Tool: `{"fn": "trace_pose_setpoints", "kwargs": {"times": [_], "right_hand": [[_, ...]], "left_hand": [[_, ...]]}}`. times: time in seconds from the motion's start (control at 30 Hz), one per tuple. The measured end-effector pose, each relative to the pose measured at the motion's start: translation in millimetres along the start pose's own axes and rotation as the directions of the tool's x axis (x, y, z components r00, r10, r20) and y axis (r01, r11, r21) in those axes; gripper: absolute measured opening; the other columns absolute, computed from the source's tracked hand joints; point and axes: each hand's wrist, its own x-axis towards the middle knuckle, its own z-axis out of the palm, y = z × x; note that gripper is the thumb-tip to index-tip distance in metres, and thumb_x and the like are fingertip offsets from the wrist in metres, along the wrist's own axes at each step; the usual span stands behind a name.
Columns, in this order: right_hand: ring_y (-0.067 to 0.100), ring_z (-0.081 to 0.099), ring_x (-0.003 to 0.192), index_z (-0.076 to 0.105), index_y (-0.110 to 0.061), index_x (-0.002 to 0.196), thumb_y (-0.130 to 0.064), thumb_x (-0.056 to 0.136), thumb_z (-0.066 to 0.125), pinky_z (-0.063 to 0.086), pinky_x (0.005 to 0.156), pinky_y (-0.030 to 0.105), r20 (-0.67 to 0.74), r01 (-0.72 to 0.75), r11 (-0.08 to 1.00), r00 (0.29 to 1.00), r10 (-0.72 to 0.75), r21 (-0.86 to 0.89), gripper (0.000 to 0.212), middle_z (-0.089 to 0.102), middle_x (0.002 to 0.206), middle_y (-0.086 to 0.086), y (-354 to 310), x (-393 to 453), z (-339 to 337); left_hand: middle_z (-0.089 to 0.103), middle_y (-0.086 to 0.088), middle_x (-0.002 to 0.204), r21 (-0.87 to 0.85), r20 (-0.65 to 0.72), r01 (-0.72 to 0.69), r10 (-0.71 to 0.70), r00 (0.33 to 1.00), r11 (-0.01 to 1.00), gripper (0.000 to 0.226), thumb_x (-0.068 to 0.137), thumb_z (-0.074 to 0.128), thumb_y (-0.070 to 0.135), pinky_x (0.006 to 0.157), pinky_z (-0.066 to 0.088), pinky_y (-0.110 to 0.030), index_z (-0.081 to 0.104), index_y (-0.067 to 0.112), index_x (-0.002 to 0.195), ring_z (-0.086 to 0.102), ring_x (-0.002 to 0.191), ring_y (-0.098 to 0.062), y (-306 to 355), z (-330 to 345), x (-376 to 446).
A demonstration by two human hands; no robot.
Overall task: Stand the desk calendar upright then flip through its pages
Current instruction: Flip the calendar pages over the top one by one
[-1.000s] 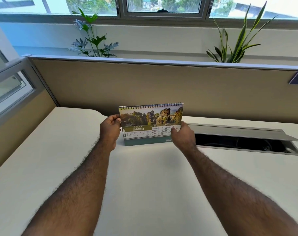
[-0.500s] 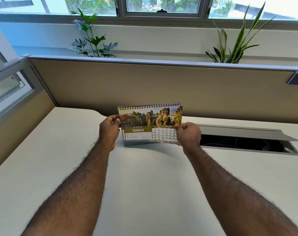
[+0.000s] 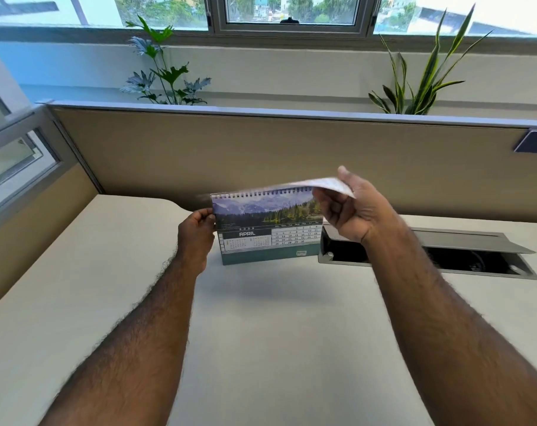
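A pale desk [image 3: 261, 333] stands against a beige partition [image 3: 261, 149], with two plants [image 3: 162, 72] on the ledge behind it under a window. The calendar [image 3: 270, 229] stands upright near the far edge of the desk, close to the partition. Its long side runs left to right, its spiral binding is on top, and its front with the word APRIL faces the person. The left hand [image 3: 196, 232] is closed on the left edge of the calendar. The right hand [image 3: 353, 210] pinches a page [image 3: 331, 184] between thumb and fingers and holds it lifted above the binding, almost flat. Just right of the calendar there is an open cable slot [image 3: 445, 256] with a raised grey lid. In front of the calendar the desk surface is wide and bare.
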Motion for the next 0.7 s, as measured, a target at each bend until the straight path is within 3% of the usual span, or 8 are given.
{"fn": "trace_pose_setpoints", "kwargs": {"times": [0.13, 0.2, 0.23, 0.3, 0.37, 0.43, 0.57, 0.7], "right_hand": [[0.024, 0.064, 0.116, 0.068, -0.012, 0.114, -0.071, 0.091, 0.028, 0.052, 0.088, 0.039, 0.216, 0.130, 0.991, 0.967, -0.132, 0.023, 0.074, 0.071, 0.121, 0.007, -8, 5, 9], [0.022, 0.052, 0.128, 0.057, -0.016, 0.131, -0.073, 0.091, 0.019, 0.043, 0.100, 0.043, 0.211, 0.234, 0.943, 0.960, -0.184, -0.239, 0.080, 0.062, 0.135, 0.006, -2, 9, 13], [0.024, 0.046, 0.132, 0.052, -0.018, 0.137, -0.074, 0.090, 0.016, 0.041, 0.103, 0.046, 0.194, 0.309, 0.806, 0.950, -0.242, -0.505, 0.081, 0.056, 0.141, 0.007, 4, 11, 16], [0.031, 0.033, 0.142, 0.042, -0.022, 0.143, -0.075, 0.088, 0.009, 0.029, 0.110, 0.056, 0.210, 0.305, 0.258, 0.917, -0.340, -0.917, 0.083, 0.044, 0.150, 0.009, 18, 17, 17], [0.029, 0.023, 0.146, 0.038, -0.021, 0.146, -0.074, 0.089, 0.006, 0.014, 0.115, 0.058, 0.239, 0.236, -0.053, 0.894, -0.378, -0.970, 0.084, 0.036, 0.155, 0.008, 28, 23, 15], [0.027, 0.026, 0.144, 0.040, -0.018, 0.145, -0.072, 0.091, 0.009, 0.015, 0.116, 0.056, 0.254, 0.242, -0.080, 0.877, -0.408, -0.967, 0.082, 0.038, 0.155, 0.008, 32, 30, 10], [0.031, 0.026, 0.145, 0.032, -0.014, 0.150, -0.062, 0.097, 0.024, 0.019, 0.116, 0.051, 0.162, 0.263, 0.099, 0.804, -0.572, -0.960, 0.071, 0.036, 0.156, 0.010, 42, 34, 1], [0.036, 0.042, 0.133, 0.043, 0.002, 0.138, -0.041, 0.099, 0.041, 0.034, 0.111, 0.046, -0.012, 0.067, 0.096, 0.757, -0.653, -0.993, 0.059, 0.049, 0.143, 0.022, 65, 30, -13]], "left_hand": [[0.068, -0.004, 0.109, 0.029, -0.019, 0.009, -0.009, 1.000, 1.000, 0.013, 0.096, 0.052, 0.011, 0.080, 0.049, -0.032, 0.061, 0.021, 0.098, 0.064, 0.100, -0.023, 1, 0, 0], [0.066, -0.002, 0.108, 0.045, -0.022, 0.014, -0.013, 1.000, 0.999, 0.013, 0.097, 0.052, 0.012, 0.083, 0.049, -0.033, 0.060, 0.022, 0.100, 0.063, 0.101, -0.023, 1, 0, 1], [0.066, -0.001, 0.107, 0.051, -0.025, 0.016, -0.015, 1.000, 0.999, 0.013, 0.097, 0.052, 0.012, 0.083, 0.049, -0.032, 0.060, 0.022, 0.100, 0.063, 0.101, -0.023, 1, 0, 1], [0.065, 0.001, 0.105, 0.054, -0.030, 0.021, -0.019, 0.999, 0.998, 0.013, 0.097, 0.052, 0.013, 0.081, 0.049, -0.030, 0.060, 0.023, 0.100, 0.063, 0.100, -0.022, 1, 1, 1], [0.066, 0.001, 0.102, 0.045, -0.032, 0.022, -0.020, 0.999, 0.999, 0.014, 0.097, 0.052, 0.012, 0.079, 0.049, -0.029, 0.061, 0.023, 0.099, 0.063, 0.098, -0.021, 1, 1, 1], [0.067, 0.001, 0.101, 0.035, -0.031, 0.011, -0.010, 0.999, 0.999, 0.016, 0.097, 0.051, 0.010, 0.076, 0.048, -0.026, 0.061, 0.022, 0.099, 0.063, 0.095, -0.019, 1, 1, 0], [0.066, 0.000, 0.102, 0.046, -0.039, -0.003, 0.005, 0.999, 0.999, 0.016, 0.097, 0.051, 0.009, 0.076, 0.046, -0.026, 0.060, 0.022, 0.101, 0.063, 0.094, -0.018, 2, 2, -2], [0.066, -0.003, 0.108, 0.046, -0.035, -0.005, 0.007, 0.999, 0.999, 0.019, 0.097, 0.050, 0.008, 0.083, 0.047, -0.030, 0.062, 0.016, 0.110, 0.063, 0.099, -0.021, 1, 2, -2]]}}
